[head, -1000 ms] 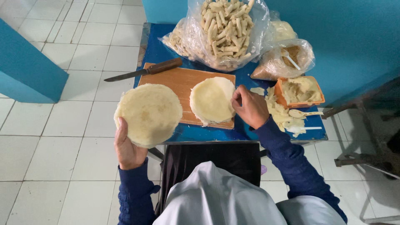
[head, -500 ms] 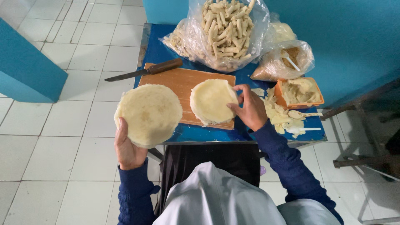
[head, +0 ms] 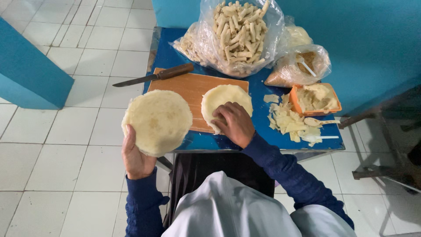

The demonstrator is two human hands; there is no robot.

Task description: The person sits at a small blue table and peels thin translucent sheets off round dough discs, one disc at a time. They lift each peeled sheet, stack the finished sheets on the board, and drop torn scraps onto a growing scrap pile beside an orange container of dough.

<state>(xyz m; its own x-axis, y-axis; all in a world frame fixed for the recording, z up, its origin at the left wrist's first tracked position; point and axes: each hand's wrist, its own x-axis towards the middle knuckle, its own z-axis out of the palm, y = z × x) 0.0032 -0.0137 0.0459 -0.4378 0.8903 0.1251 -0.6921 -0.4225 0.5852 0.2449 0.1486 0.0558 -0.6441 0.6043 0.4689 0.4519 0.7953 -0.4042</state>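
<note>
My right fingers (head: 221, 119) lie flat and spread on a round wrapper (head: 223, 98), pressing on its 6 o'clock edge; they grip nothing. That wrapper sits on the right half of the board (head: 186, 87), its right rim hanging just past the board's edge. My right hand (head: 232, 123) covers the wrapper's lower part.

My left fingers are hidden under a stack of wrappers (head: 157, 120), so I cannot see how they curl; the thumb hooks over the stack's 7 o'clock rim, and my left hand (head: 136, 156) carries the stack from below. The stack is held off the bench (head: 263, 92), overlapping its left front corner and the board's 8 o'clock corner.

At the board's 11 o'clock a knife (head: 153, 77) lies with its wooden handle on the board's top edge and its blade pointing out past the bench's left side. At 12 o'clock stands a clear bag of rolls (head: 239, 33). At 2 o'clock a smaller bag (head: 298, 66), and below it an orange tub (head: 313, 98) of filling. Near 4 o'clock, pale scraps (head: 287, 123) and a spoon (head: 318, 122) lie together.
</note>
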